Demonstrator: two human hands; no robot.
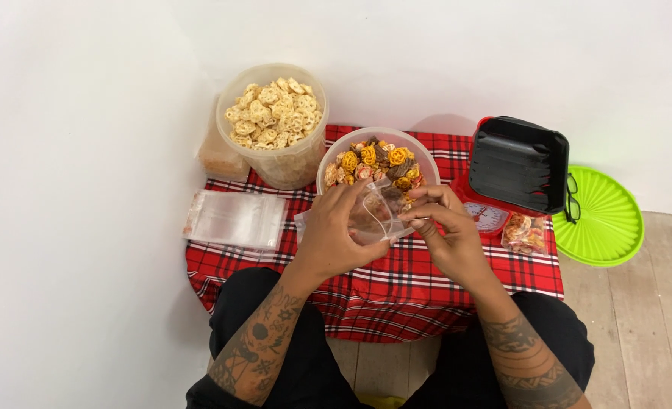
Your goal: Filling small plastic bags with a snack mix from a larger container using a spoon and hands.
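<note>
You sit on a home's wooden floor (654, 333) by white walls; a red plaid cloth (442, 280) ahead, a kitchen scale (487, 216) at two o'clock.

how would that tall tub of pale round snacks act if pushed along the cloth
The tall tub is heaped to its rim, so probably heavy. Being taller than wide, it may tip if pushed high. The checked cloth would likely bunch beneath it.

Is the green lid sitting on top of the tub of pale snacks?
No, the green lid lies on the wooden floor at the right, while the tub of pale snacks stands open.
</note>
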